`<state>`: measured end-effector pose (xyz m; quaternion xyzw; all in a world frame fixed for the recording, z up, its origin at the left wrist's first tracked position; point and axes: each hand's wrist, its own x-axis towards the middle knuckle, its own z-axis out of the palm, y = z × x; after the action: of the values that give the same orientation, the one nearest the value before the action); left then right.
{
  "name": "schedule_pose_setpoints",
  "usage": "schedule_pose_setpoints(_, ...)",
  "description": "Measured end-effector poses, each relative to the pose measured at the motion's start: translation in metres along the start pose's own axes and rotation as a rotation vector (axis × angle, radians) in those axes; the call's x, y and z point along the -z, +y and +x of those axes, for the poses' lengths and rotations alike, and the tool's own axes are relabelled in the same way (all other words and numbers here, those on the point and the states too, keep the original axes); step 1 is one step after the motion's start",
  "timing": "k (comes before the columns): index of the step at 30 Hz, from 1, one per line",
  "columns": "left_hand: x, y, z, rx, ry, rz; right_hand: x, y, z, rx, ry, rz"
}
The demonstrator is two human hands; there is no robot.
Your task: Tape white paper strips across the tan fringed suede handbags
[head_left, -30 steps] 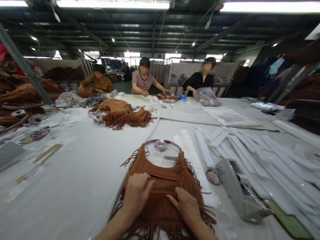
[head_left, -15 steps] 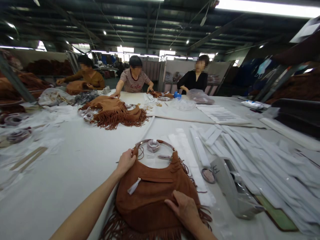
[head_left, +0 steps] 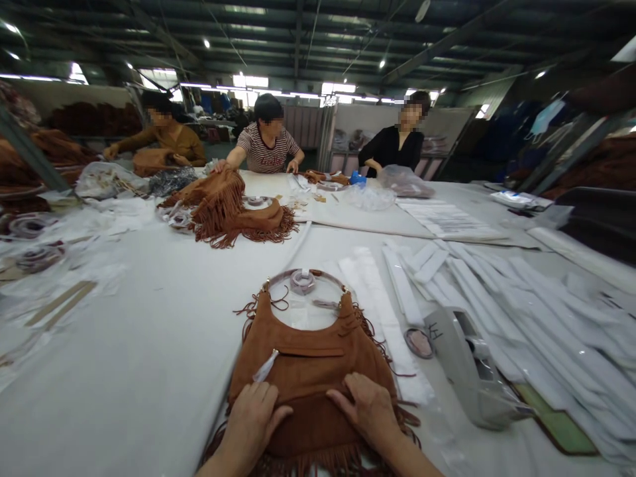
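- A brown fringed bag [head_left: 308, 377] is laid flat on the white table [head_left: 149, 318], directly in front of the wearer, with its handle [head_left: 328, 273] pointed away.
- The left hand [head_left: 253, 414] is set on the lower left part of the bag; its fingers are bent and held close together, and its thumb is spread inward.
- The right hand [head_left: 368, 407] is placed on the lower right part, its fingers curled and its thumb held apart from them (whether any material is pinched by either hand cannot be told).
- A zip [head_left: 311, 353] is seen across the bag above the hands, its pull [head_left: 265, 366] wrapped in white.
- A wrapped coil [head_left: 303, 282] is enclosed by the handle's loop.
- To the right, a grey dispenser [head_left: 460, 371] is stood beside a small round item [head_left: 419, 343], near many white strips [head_left: 497, 291] and a green panel [head_left: 559, 421].
- Farther off, a pile of brown fringed goods [head_left: 223, 209] is touched by a co-worker in a striped shirt [head_left: 268, 149].
- Two more co-workers are seen, one in mustard [head_left: 183, 142], one in black [head_left: 395, 149].
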<state>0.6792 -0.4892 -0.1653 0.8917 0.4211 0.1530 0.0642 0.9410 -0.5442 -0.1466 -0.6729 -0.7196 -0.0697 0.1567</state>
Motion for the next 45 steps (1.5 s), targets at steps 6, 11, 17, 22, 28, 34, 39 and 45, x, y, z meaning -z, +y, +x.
schedule_pose_setpoints(6,0.012,-0.023,0.031,-0.036,-0.324,-0.086,0.001,-0.008,-0.004,0.009,0.01,-0.057)
schedule_pose_setpoints(11,0.007,-0.029,0.035,-0.003,-0.386,-0.072,-0.011,-0.01,-0.002,-0.05,-0.065,-0.09)
schedule_pose_setpoints(17,0.023,0.01,0.038,-0.227,-0.167,0.004,-0.01,-0.013,-0.003,-0.028,-0.026,-0.095)
schedule_pose_setpoints(22,0.024,0.029,0.048,-0.728,-0.229,0.003,-0.001,-0.015,0.007,0.2,-0.094,-0.154)
schedule_pose_setpoints(28,0.021,-0.015,0.058,-0.798,-0.441,-0.057,0.011,0.005,0.019,0.427,-0.185,-0.067)
schedule_pose_setpoints(34,0.032,-0.023,0.069,-0.753,-0.428,-0.201,0.009,0.026,0.021,0.373,-0.265,0.083)
schedule_pose_setpoints(39,0.022,-0.018,0.061,-0.735,-0.352,-0.093,0.003,0.018,0.017,0.336,-0.263,0.086)
schedule_pose_setpoints(45,-0.028,0.01,0.053,-0.837,0.023,0.054,0.005,0.014,0.008,0.309,-0.161,0.033)
